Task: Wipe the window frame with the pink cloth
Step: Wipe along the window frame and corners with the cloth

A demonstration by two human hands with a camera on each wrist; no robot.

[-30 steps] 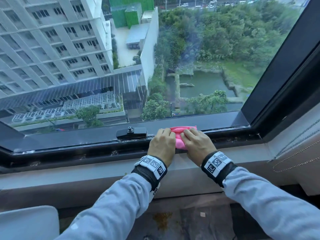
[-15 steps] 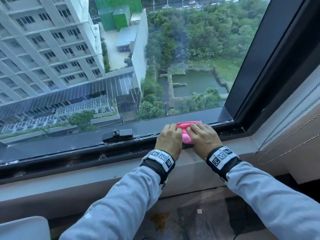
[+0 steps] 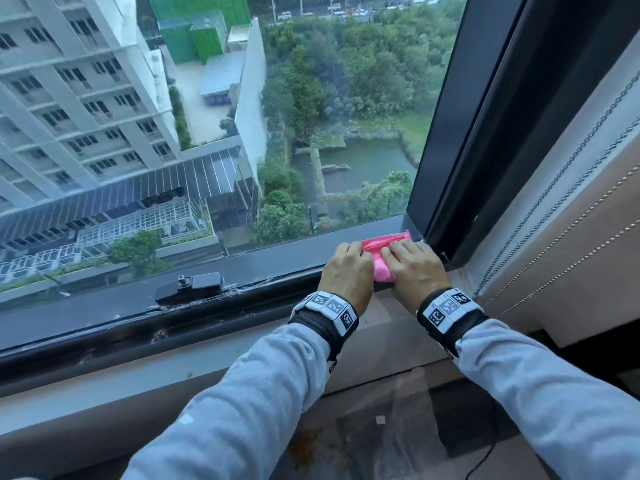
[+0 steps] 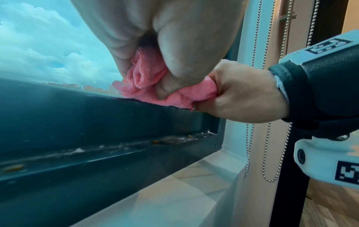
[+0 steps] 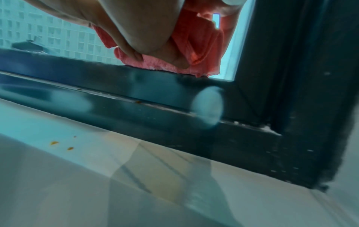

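A bunched pink cloth [image 3: 382, 252] lies on the dark bottom rail of the window frame [image 3: 277, 263], close to the right corner where the rail meets the upright [image 3: 446, 168]. Both hands grip it side by side, the left hand [image 3: 348, 268] on its left part, the right hand [image 3: 410, 268] on its right part. In the left wrist view the left hand's thumb and fingers [image 4: 174, 72] curl round the pink cloth [image 4: 143, 79]. In the right wrist view the right hand's thumb pinches the pink cloth [image 5: 198, 50] against the rail [image 5: 136, 79].
A black window latch [image 3: 194, 287] sits on the rail to the left of the hands. Beaded blind chains [image 3: 554, 188] hang along the beige wall at the right. A pale sill [image 3: 242, 351] runs below the frame, with grime in the track [image 4: 170, 140].
Both hands have slid the cloth to the right along the bottom rail, from beside the latch to the right corner of the frame.
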